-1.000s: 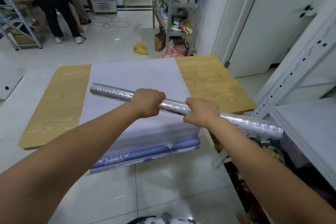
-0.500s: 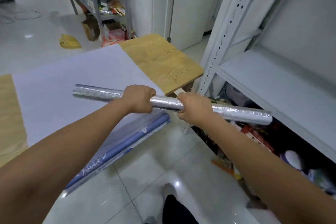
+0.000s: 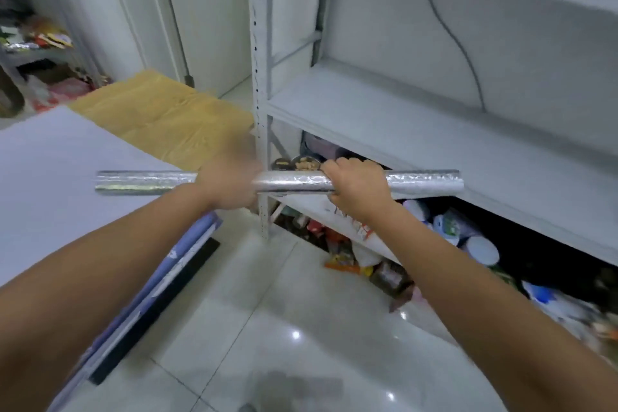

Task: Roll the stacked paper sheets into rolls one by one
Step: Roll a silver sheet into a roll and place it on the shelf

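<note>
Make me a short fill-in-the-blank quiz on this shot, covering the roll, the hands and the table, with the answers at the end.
1. The left hand and right hand grip one rolled sheet whose colour is ___.
2. The rolled sheet's long axis is ___, not vertical.
3. The flat stack of sheets lies on a table whose top looks like ___.

Missing words: silver; horizontal; wood.
</note>
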